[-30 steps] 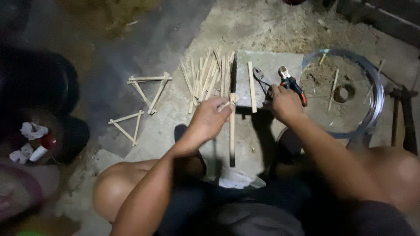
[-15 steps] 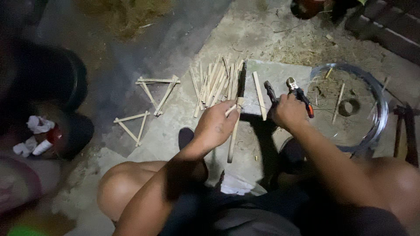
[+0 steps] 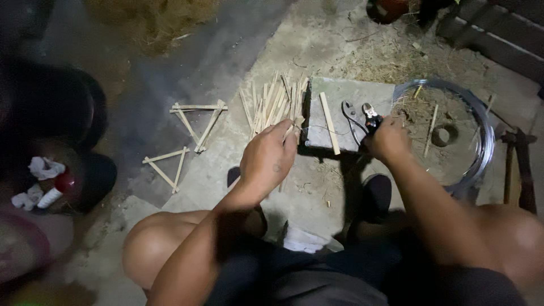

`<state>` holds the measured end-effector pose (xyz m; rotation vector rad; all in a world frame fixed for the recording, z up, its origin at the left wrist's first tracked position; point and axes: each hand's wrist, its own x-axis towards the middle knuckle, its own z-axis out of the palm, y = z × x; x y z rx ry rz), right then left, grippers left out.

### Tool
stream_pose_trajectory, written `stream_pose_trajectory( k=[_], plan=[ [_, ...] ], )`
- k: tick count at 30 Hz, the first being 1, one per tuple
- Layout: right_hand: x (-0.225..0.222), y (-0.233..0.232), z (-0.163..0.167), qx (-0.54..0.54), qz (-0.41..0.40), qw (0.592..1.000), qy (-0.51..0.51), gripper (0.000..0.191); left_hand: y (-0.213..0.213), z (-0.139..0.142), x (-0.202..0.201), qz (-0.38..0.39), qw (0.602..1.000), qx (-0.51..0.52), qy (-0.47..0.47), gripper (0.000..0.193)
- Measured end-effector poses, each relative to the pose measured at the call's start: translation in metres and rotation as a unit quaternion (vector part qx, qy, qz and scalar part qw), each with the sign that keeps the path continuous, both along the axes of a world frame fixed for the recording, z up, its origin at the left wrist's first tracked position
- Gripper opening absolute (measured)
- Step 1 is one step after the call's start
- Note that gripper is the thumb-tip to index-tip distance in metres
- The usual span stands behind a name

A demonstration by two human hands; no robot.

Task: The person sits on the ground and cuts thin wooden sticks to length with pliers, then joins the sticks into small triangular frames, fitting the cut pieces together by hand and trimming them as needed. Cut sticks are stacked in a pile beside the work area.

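My left hand point(image 3: 265, 161) is closed on a thin bamboo stick point(image 3: 281, 184), right in front of a loose pile of cut sticks point(image 3: 272, 102). My right hand point(image 3: 390, 139) is over the right end of a grey stone slab point(image 3: 345, 96), its fingers closed on the handle of red-handled pliers point(image 3: 368, 110). Dark-handled pliers point(image 3: 347, 113) and one flat stick point(image 3: 330, 122) lie on the slab. A thin wire point(image 3: 326, 133) runs across the slab between my hands.
Two triangles of tied sticks point(image 3: 198, 122) point(image 3: 167, 164) lie on the ground at left. A big coil of wire point(image 3: 479, 141) with a small ring point(image 3: 445, 135) inside sits at right, a hammer-like tool point(image 3: 518, 164) beyond it. Dark tubs point(image 3: 85, 113) stand far left.
My right hand has moved right from the stick's top end onto the pliers. My left hand keeps the stick, now pulled nearer and lying lower under the hand.
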<state>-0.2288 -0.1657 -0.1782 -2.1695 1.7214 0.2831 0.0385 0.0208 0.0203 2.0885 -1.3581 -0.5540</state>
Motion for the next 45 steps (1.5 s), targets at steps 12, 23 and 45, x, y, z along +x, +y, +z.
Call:
stream_pose_trajectory(
  k=[12,23,45],
  plan=[
    [0.036,0.111,0.057,0.475,-0.293,0.669,-0.490,0.031,-0.011,0.016,0.017,0.026,0.998,-0.001,-0.059,0.022],
    [0.074,0.129,0.137,0.283,0.021,0.870,-0.402,0.050,-0.017,0.016,0.011,-0.015,0.996,0.038,-0.075,0.020],
    [0.086,0.118,0.164,0.162,0.071,0.943,-0.281,0.081,-0.018,0.012,0.006,-0.036,0.993,0.087,-0.064,0.022]
  ],
)
